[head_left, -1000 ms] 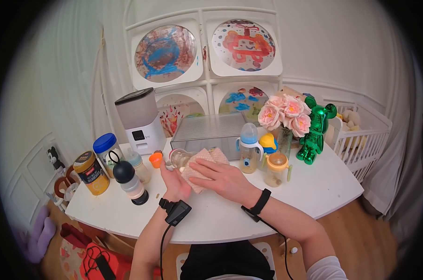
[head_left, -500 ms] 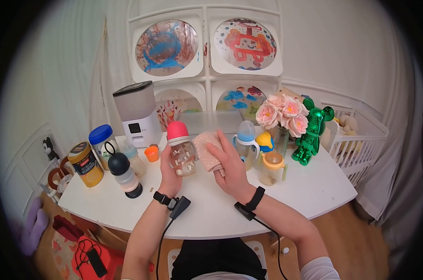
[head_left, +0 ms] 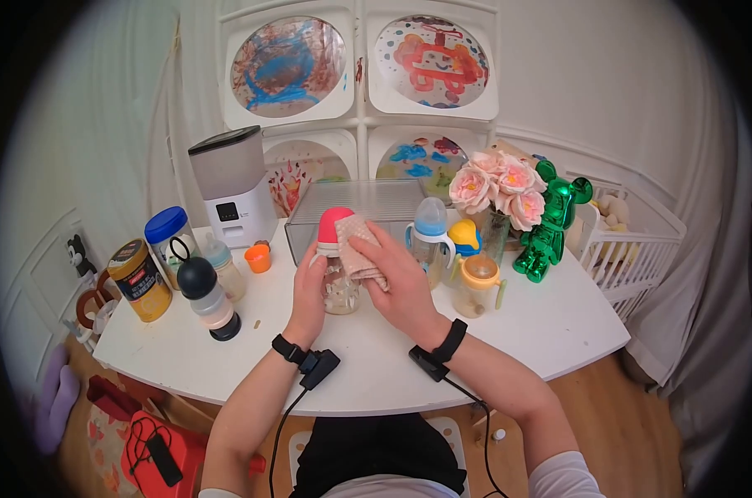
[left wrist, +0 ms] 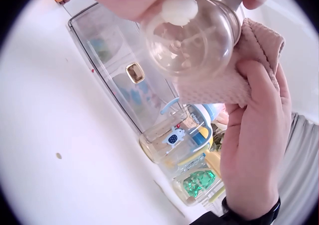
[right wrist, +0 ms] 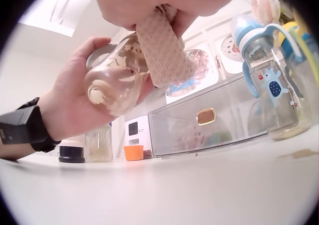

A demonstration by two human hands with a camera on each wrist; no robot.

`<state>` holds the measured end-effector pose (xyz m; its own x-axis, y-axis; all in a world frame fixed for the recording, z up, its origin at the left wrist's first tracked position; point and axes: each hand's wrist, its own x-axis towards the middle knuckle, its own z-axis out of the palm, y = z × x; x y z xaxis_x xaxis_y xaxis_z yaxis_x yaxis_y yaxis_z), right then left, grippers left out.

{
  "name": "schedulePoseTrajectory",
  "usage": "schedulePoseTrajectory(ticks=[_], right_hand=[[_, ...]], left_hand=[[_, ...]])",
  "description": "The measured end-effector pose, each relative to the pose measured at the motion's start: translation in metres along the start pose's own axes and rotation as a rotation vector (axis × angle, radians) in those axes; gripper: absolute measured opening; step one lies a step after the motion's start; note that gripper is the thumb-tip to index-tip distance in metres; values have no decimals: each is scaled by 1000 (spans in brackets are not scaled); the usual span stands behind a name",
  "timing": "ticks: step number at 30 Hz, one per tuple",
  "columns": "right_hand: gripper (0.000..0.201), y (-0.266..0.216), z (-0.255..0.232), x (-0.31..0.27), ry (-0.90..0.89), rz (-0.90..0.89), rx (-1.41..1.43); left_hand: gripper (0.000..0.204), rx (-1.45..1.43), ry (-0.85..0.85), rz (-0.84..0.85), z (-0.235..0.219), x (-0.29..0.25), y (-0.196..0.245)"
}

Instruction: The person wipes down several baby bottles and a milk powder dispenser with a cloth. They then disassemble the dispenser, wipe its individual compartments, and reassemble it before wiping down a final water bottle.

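Note:
A clear bottle with a pink cap (head_left: 334,226) is held above the white table by my left hand (head_left: 308,295), whose fingers curl round its left side. My right hand (head_left: 402,286) pinches a folded pink textured cloth (head_left: 361,259) against the bottle's upper right side, partly covering the cap. In the left wrist view the bottle's rounded bottom (left wrist: 187,48) faces the camera, with the cloth (left wrist: 214,88) beside it. The right wrist view shows the bottle (right wrist: 117,80) tilted in the left hand and the cloth (right wrist: 162,48) hanging from the right fingers.
On the left of the table (head_left: 351,373) stand a yellow can (head_left: 141,282), a black-topped bottle (head_left: 201,290) and an orange cup (head_left: 258,258). A grey clear box (head_left: 309,199) is behind the hands. To the right are a blue-topped bottle (head_left: 430,241), a yellow-topped cup (head_left: 477,286) and a green bear figure (head_left: 550,228).
The cloth was beside the bottle half a second ago and now lies against its upper part and cap. Earlier, both hands were lower, with the bottle lying sideways under the cloth.

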<state>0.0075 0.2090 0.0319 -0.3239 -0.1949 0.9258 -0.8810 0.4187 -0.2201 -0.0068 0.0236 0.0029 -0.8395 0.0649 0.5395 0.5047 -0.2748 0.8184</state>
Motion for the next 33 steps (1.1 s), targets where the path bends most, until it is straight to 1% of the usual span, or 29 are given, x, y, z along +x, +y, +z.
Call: schedulePoseTrajectory(ticks=[2,3,5,6,7,8,9,10,12,14,15,16,17,19,20,21,22,23,25,28,29,30,31,32,33], right_hand=[[63,-5,1,-3,-81,-34,-85],[63,-5,1,-6,-81,-34,-84],[54,-6,2,-11,-195,-43,-115],[54,-7,3,-12,-196,-46,-113],[50,-9,4,-14,-231,-88,-131],[46,-11,4,-15,-266,-130,-150],[46,-13,5,-16,-266,-131,-148],[44,-14,5,-16,-291,-118,-161],[43,-14,6,-17,-315,-105,-175],[45,-11,6,-18,-326,-126,-174],[45,-12,5,-17,-325,-125,-175],[46,-13,4,-14,-314,-163,-191],[48,-14,3,-12,-302,-202,-206],[50,-12,5,-12,-288,-222,-232],[53,-11,7,-11,-279,-242,-257],[53,-11,7,-10,-278,-243,-258],[54,-10,8,-9,-276,-281,-298],[54,-10,9,-8,-273,-319,-338],[53,-12,8,-6,-283,-325,-331],[50,-15,7,-6,-287,-329,-315],[49,-16,6,-7,-280,-329,-307],[49,-19,4,-8,-279,-330,-309],[46,-22,2,-12,-347,-221,-257],[43,-24,0,-14,-413,-113,-205],[43,-21,-1,-16,-410,-116,-205]], left_hand=[[54,-17,86,-10,-4,4,-4],[54,-16,87,-11,-8,5,-4],[56,-9,189,-90,-11,8,-2],[51,-113,236,-75,-11,9,-7],[51,-112,237,-73,-11,10,-7],[50,-192,283,-98,-11,10,-5],[49,-271,329,-124,-10,11,-3],[52,-302,338,-152,-8,10,2],[54,-328,356,-179,-18,12,-6],[56,-353,370,-208,-14,11,1],[57,-448,436,-259,-10,9,4],[58,-543,503,-310,-6,8,9],[58,-542,500,-309,-8,9,7],[64,-640,522,-447,-13,12,4],[64,-640,518,-445,-13,11,4],[67,-611,421,-419,-13,9,5],[71,-583,325,-392,-13,8,6],[71,-585,325,-390,-15,10,4],[75,-641,386,-434,-22,13,-1],[72,-696,397,-438,-26,13,2],[72,-696,395,-437,-24,13,4],[69,-772,395,-394,-21,12,6],[66,-847,395,-352,-19,11,9],[66,-847,393,-349,-18,10,12],[64,-833,372,-318,-18,10,14]])
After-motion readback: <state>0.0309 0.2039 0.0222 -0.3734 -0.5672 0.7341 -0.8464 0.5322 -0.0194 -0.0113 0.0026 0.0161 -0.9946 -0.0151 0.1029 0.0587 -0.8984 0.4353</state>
